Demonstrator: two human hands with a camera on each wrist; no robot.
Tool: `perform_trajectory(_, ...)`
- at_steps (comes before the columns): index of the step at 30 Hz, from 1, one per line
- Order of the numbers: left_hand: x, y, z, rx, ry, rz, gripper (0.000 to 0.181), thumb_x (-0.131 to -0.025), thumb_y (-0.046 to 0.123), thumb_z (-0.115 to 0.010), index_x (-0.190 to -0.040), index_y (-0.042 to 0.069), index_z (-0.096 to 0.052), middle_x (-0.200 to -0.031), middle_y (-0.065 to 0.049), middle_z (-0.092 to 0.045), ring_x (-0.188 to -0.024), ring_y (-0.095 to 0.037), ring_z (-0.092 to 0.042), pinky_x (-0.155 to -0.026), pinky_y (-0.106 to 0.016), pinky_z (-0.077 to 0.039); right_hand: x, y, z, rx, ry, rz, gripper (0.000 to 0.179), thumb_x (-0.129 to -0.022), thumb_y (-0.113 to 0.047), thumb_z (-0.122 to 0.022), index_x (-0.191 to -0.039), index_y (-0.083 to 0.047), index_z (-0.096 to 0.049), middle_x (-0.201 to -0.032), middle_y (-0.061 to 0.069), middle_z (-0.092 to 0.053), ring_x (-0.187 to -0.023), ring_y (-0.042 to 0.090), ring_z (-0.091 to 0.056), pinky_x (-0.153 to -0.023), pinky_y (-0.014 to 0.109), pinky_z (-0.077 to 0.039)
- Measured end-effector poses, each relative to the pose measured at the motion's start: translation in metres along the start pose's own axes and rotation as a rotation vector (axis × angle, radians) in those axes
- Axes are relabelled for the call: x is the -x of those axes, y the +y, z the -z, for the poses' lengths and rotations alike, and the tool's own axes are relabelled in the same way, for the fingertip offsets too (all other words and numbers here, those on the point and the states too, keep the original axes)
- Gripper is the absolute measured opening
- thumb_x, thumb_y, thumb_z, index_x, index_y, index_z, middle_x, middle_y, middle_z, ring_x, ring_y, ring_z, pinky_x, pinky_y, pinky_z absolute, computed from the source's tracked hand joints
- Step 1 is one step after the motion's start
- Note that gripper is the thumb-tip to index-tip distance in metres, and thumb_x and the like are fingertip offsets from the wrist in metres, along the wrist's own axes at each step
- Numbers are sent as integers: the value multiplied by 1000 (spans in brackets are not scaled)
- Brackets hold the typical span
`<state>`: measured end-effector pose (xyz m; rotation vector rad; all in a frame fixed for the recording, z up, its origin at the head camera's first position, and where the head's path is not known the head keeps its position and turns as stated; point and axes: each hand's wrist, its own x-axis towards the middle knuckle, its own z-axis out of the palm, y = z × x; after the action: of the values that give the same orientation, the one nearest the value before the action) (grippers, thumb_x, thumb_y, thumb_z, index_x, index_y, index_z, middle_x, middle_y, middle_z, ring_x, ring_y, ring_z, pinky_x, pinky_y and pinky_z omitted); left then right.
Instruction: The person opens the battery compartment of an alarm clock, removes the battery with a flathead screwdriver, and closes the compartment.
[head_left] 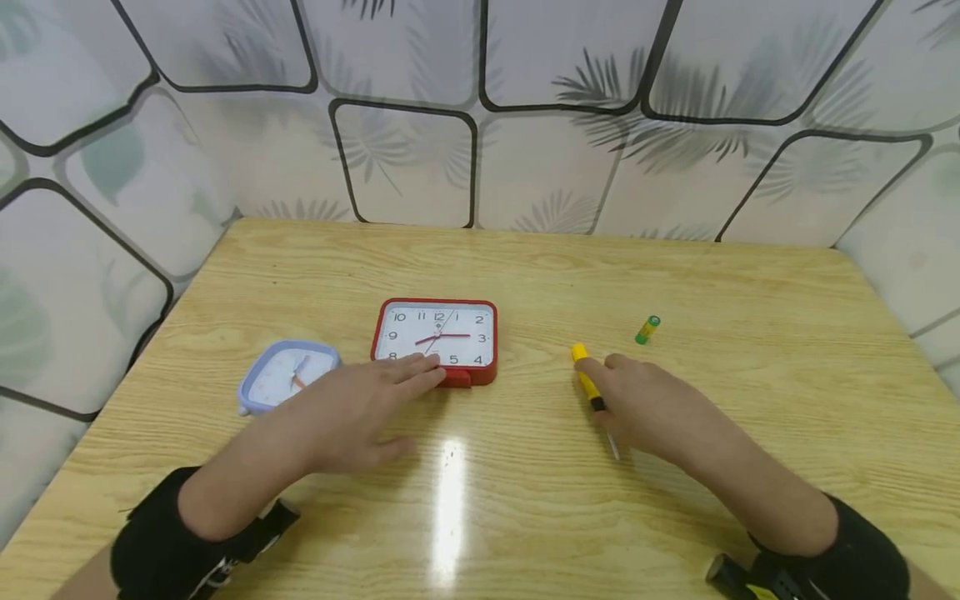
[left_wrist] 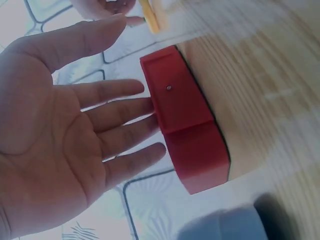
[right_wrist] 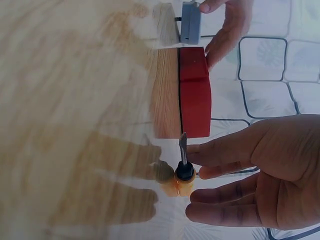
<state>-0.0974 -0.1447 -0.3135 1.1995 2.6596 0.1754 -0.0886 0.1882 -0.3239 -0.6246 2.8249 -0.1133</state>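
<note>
A red, rectangular plastic clock is lying at the straight, parted fingers of the left hand, perhaps being steadied. The right hand is straddling a yellow-handled metal screwdriver, grip unclear; a green-yellow battery is lying beyond its fingers.

Wide black left wristband, black right wristband; dark device on each, yellow marking on right one.
</note>
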Motion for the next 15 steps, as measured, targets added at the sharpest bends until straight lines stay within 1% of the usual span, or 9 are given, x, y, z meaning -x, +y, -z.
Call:
perform_trajectory(4, 1, 10, 2, -40, 24, -45, 62, -88, 33, -73, -143, 11, -54, -145, -9, -57, -123, -31, -62, -95, -48, -54, 0, 0, 0, 27, 21, 8, 55, -84, -20, -80, -131, -4, -56, -89, 6, -62, -67, 13, -54, -60, 29, -50)
perform_trajectory(6, 2, 15, 3, -50, 36, -73, 56, -88, 33, -73, -138, 14, -58, -138, -6, -63, -115, -28, -67, -90, -46, -56, 1, 1, -1, 39, 31, 18, 56, -83, -23, -81, -130, -4, -56, -89, 6, -62, -67, 13, -54, -61, 30, -50)
perform_trajectory(8, 3, 18, 4, -55, 47, -101, 48, -87, 32, -74, -131, 16, -63, -120, -2, -72, -97, -22, -71, -79, -41, -58, 1, 1, -1, 49, 39, 25, 57, -83, -25, -81, -130, -4, -57, -89, 5, -62, -68, 13, -55, -61, 31, -50)
perform_trajectory(10, 4, 21, 6, -63, 64, -120, 41, -87, 33, -74, -124, 17, -66, -96, 3, -74, -80, -15, -68, -69, -36, -55, 2, 1, -1, 52, 43, 31, 57, -83, -27, -81, -130, -4, -57, -89, 6, -63, -68, 12, -54, -61, 30, -50)
perform_trajectory(11, 4, 22, 7, -62, 72, -125, 38, -86, 33, -74, -121, 18, -67, -90, 5, -73, -77, -13, -67, -66, -35, -54, 2, 1, -1, 52, 42, 33, 57, -84, -28, -81, -130, -4, -57, -89, 6, -63, -68, 12, -54, -60, 30, -50)
perform_trajectory(13, 5, 22, 8, -43, 75, -136, 36, -86, 33, -76, -118, 20, -67, -83, 8, -71, -72, -9, -62, -64, -33, -52, 2, 1, -1, 45, 40, 35, 57, -84, -28, -80, -130, -4, -56, -90, 7, -63, -67, 11, -53, -59, 28, -49)
perform_trajectory(15, 5, 22, 7, -20, 72, -154, 37, -85, 32, -77, -118, 20, -67, -85, 9, -69, -78, -7, -62, -69, -33, -53, 3, 1, -1, 37, 32, 32, 57, -85, -29, -80, -130, -4, -56, -89, 6, -63, -65, 11, -52, -58, 27, -47)
